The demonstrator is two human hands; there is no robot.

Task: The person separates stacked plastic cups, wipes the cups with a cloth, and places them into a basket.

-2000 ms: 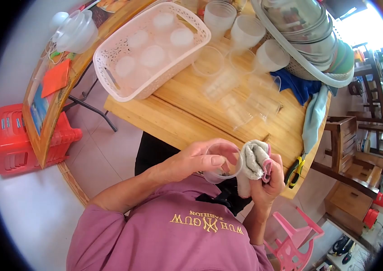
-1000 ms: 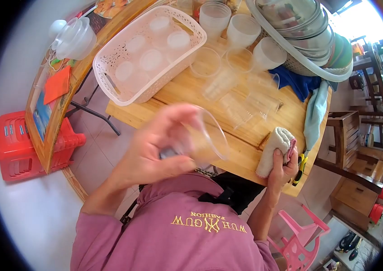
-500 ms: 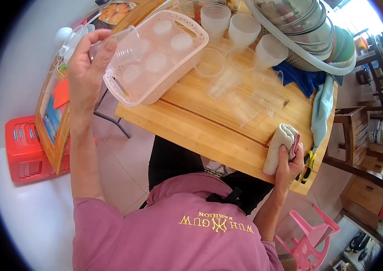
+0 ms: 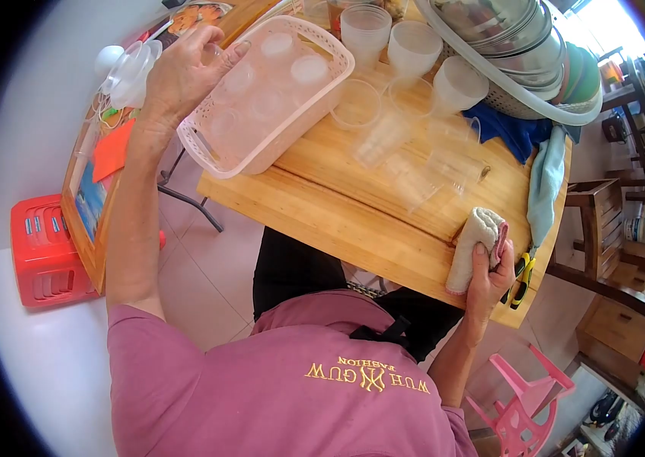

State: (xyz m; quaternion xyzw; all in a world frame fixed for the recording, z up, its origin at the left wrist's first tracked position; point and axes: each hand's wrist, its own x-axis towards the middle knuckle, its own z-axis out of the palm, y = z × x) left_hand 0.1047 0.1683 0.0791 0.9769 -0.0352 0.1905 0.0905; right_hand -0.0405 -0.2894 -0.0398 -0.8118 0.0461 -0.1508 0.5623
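Note:
My left hand (image 4: pixel 193 72) is over the left end of a pink plastic basket (image 4: pixel 258 148), with thumb and fingers curled around what looks like a clear plastic cup, mostly hidden by the hand. Inside the basket several translucent cups (image 4: pixel 309 70) stand upside down. At the table's near right edge my right hand (image 4: pixel 488 278) is closed on a folded cream towel (image 4: pixel 477 245) with a pink border. Between the two hands, several clear cups (image 4: pixel 421 179) lie or stand on the wooden table (image 4: pixel 322 198).
Stacks of translucent cups (image 4: pixel 366 34) stand at the back. A large basket of metal bowls (image 4: pixel 517 46) takes up the back right. Blue cloth (image 4: pixel 501 133), a light blue cloth (image 4: pixel 543 186) and yellow-black pliers (image 4: pixel 520 282) are on the right. A pink chair (image 4: pixel 524 396) stands below.
My left hand has moved up and turned its fingers toward the basket; the cup it held in plain view is now mostly hidden. My right hand keeps its hold on the towel.

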